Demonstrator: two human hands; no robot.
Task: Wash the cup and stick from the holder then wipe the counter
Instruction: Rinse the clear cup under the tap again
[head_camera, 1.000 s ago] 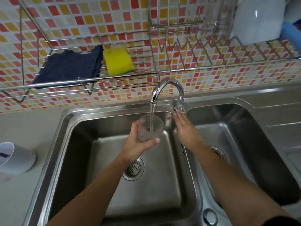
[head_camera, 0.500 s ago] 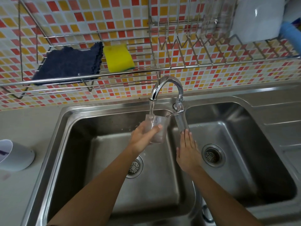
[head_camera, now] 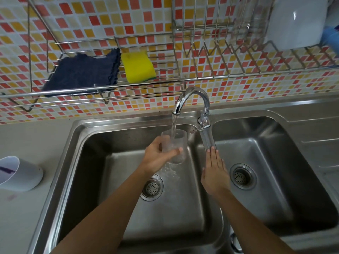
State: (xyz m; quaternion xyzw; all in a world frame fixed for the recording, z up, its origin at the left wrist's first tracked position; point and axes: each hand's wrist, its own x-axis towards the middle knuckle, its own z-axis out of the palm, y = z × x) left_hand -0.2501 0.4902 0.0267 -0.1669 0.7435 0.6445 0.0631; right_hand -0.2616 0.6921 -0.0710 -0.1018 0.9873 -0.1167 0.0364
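Observation:
My left hand (head_camera: 157, 157) grips a clear cup (head_camera: 175, 146) under the running faucet (head_camera: 190, 99), over the left basin (head_camera: 113, 173). Water pours into the cup and spills out below it. My right hand (head_camera: 215, 170) lies flat with fingers together above the divider between the basins, holding nothing, just below the faucet lever (head_camera: 200, 128). A white holder (head_camera: 22, 174) lies tipped on the counter at the far left, with a purple stick (head_camera: 6, 169) showing inside its mouth.
A wire rack (head_camera: 128, 85) on the tiled wall carries a dark blue cloth (head_camera: 80, 72) and a yellow sponge (head_camera: 137, 66). A white dish (head_camera: 297, 22) stands in the rack at upper right. The right basin (head_camera: 275, 162) has its own drain (head_camera: 241, 176). A purple stain (head_camera: 12, 197) marks the counter.
My right hand has drawn back from the faucet lever toward me. The left hand has kept the cup under the stream, shifting it slightly right, and water now overflows.

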